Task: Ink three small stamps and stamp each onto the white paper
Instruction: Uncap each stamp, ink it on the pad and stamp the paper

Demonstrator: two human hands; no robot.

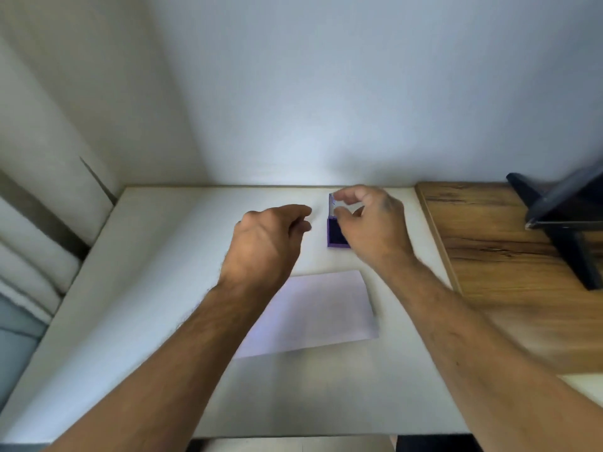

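Hands over a white worktop [156, 288]; right hand [368, 223] pinches the clear lid of a purple ink pad [333, 236] at twelve o'clock; left hand [267, 243] loosely curled, contents unclear; paper [319, 314] lies nearer, light and apt to slide; the small, rigid pad is probably best gripped by its sides.

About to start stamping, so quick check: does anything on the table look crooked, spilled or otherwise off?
Only the white paper stands out: it lies turned at an angle to the table edges rather than square. No ink spill shows. The purple ink pad is open, its clear lid raised at the right hand. No stamps are visible.
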